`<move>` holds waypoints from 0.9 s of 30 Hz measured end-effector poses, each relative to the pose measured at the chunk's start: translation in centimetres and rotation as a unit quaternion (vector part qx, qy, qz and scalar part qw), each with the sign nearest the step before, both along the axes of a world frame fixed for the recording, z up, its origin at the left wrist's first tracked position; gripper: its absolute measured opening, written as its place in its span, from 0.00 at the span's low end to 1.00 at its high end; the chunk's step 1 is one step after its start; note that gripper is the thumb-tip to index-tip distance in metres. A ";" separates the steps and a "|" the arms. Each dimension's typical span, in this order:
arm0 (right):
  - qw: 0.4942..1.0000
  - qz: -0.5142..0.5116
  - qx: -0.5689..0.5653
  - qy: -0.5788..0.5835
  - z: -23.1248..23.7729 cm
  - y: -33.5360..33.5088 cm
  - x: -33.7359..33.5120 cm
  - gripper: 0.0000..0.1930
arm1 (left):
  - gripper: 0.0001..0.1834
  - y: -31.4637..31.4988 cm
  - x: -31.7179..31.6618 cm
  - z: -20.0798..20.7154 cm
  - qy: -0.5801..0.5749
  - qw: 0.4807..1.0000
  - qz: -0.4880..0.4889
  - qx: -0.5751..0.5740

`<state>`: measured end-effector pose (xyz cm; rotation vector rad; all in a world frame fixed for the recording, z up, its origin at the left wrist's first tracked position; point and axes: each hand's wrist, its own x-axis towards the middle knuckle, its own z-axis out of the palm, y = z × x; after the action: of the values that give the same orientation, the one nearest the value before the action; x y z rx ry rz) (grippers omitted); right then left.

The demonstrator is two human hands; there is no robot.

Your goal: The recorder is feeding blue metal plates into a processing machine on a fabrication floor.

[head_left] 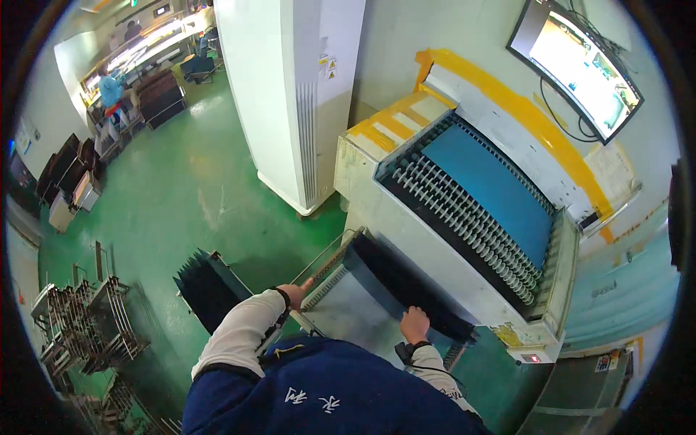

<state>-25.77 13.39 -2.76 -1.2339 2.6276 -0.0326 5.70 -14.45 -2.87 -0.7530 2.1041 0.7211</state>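
Note:
A slotted rack (324, 288) stands in front of me, with a row of thin dark panels (384, 272) packed along its far side. A smooth grey sheet-like surface (348, 308) lies on the near side of them. My left hand (293, 296) is closed on the rack's left toothed rail, one finger lying along it. At the near edge of the dark panels, my right hand (415, 324) is closed with its fingers curled on a panel; its fingertips are partly hidden.
Beyond the rack is a roller machine (464, 210) carrying a blue panel (493, 188). A tall white cabinet (283, 94) stands ahead. Another rack of dark panels (210, 290) is on my left, with metal frames (87, 319) farther left. A monitor (576, 65) hangs upper right. A person (111, 90) sits far off.

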 end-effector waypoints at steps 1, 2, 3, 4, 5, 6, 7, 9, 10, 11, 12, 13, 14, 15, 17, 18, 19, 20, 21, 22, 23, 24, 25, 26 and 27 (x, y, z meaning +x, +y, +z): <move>1.000 -0.001 0.000 0.003 -0.1 0.0 -0.2 0.11 | 0.68 -0.1 -0.1 0.0 -0.001 1.000 0.006 0.016; 1.000 -0.003 0.001 0.004 -0.2 0.1 -0.2 0.11 | 0.68 -0.1 -0.4 0.7 -0.011 0.999 0.017 0.030; 1.000 -0.003 0.002 0.006 -0.1 0.0 -0.2 0.11 | 0.68 0.0 -0.6 2.2 -0.020 0.998 0.030 0.044; 1.000 -0.010 0.005 0.005 0.0 0.0 -0.3 0.11 | 0.67 0.1 -0.9 3.0 -0.030 0.997 0.042 0.058; 1.000 -0.014 0.006 0.003 0.4 -0.2 -0.2 0.11 | 0.68 0.1 -0.7 2.9 -0.019 0.999 0.030 0.040; 1.000 -0.018 0.008 0.001 0.6 -0.4 -0.2 0.11 | 0.68 0.3 -0.4 2.6 -0.009 1.000 0.018 0.023; 1.000 -0.018 -0.001 0.005 0.4 -0.4 -0.3 0.11 | 0.68 0.4 -0.2 2.2 0.001 1.000 0.005 0.005; 1.000 -0.018 -0.017 0.012 0.3 -0.3 -0.4 0.11 | 0.71 0.4 0.1 1.2 0.020 1.000 0.000 -0.010; 1.000 -0.017 -0.018 0.015 0.2 -0.3 -0.4 0.11 | 0.73 0.4 0.2 0.7 0.030 0.999 -0.003 -0.018; 1.000 -0.015 -0.018 0.017 0.3 -0.3 -0.3 0.11 | 0.73 0.3 0.2 0.5 0.026 1.000 0.000 -0.013; 1.000 -0.013 -0.019 0.019 0.4 -0.4 -0.2 0.11 | 0.72 0.2 0.2 0.2 0.023 1.000 0.003 -0.008; 1.000 -0.013 -0.019 0.018 0.4 -0.5 -0.2 0.11 | 0.72 0.1 0.3 0.0 0.019 1.000 0.007 -0.003; 1.000 -0.014 -0.017 0.018 0.5 -0.4 -0.2 0.11 | 0.72 0.2 0.2 0.2 0.019 1.000 0.005 -0.006; 1.000 -0.015 -0.016 0.018 0.4 -0.4 -0.2 0.11 | 0.72 0.3 0.0 0.5 0.018 1.000 0.003 -0.009; 1.000 -0.018 -0.016 0.016 0.3 -0.3 -0.3 0.11 | 0.72 0.4 -0.1 0.9 0.017 1.000 0.004 -0.007; 1.000 -0.019 -0.017 0.015 0.2 -0.2 -0.3 0.11 | 0.71 0.3 -0.1 1.0 0.017 1.000 0.006 -0.002; 1.000 -0.019 -0.017 0.018 -0.1 -0.2 -0.4 0.11 | 0.71 0.3 -0.1 1.0 0.017 1.000 0.008 0.004; 0.999 -0.019 -0.017 0.020 -0.3 -0.2 -0.4 0.11 | 0.71 0.3 -0.1 0.9 0.020 1.000 0.005 -0.001; 0.999 -0.019 -0.017 0.022 -0.5 -0.2 -0.5 0.11 | 0.71 0.3 0.0 0.7 0.022 1.000 0.003 -0.005; 0.999 -0.020 -0.019 0.022 -0.7 -0.1 -0.5 0.11 | 0.71 0.3 0.0 0.6 0.025 1.000 0.000 -0.009; 0.999 -0.020 -0.021 0.020 -0.6 -0.2 -0.5 0.12 | 0.71 0.3 0.1 0.5 0.025 1.000 -0.001 -0.010; 0.999 -0.020 -0.023 0.019 -0.6 -0.2 -0.4 0.12 | 0.71 0.3 0.1 0.4 0.025 1.000 -0.003 -0.011; 0.999 -0.019 -0.021 0.016 -0.5 -0.2 -0.3 0.12 | 0.71 0.2 0.2 0.4 0.024 1.000 -0.005 -0.012; 1.000 -0.018 -0.019 0.014 -0.3 -0.2 -0.3 0.12 | 0.71 0.3 0.1 0.5 0.015 1.000 -0.003 -0.011; 1.000 -0.018 -0.017 0.011 -0.2 -0.2 -0.3 0.12 | 0.71 0.4 0.0 0.8 0.006 1.000 -0.001 -0.011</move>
<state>-26.09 13.15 -2.91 -1.2057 2.6788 -0.0707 5.67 -14.09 -2.09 -0.7608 2.1263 0.7050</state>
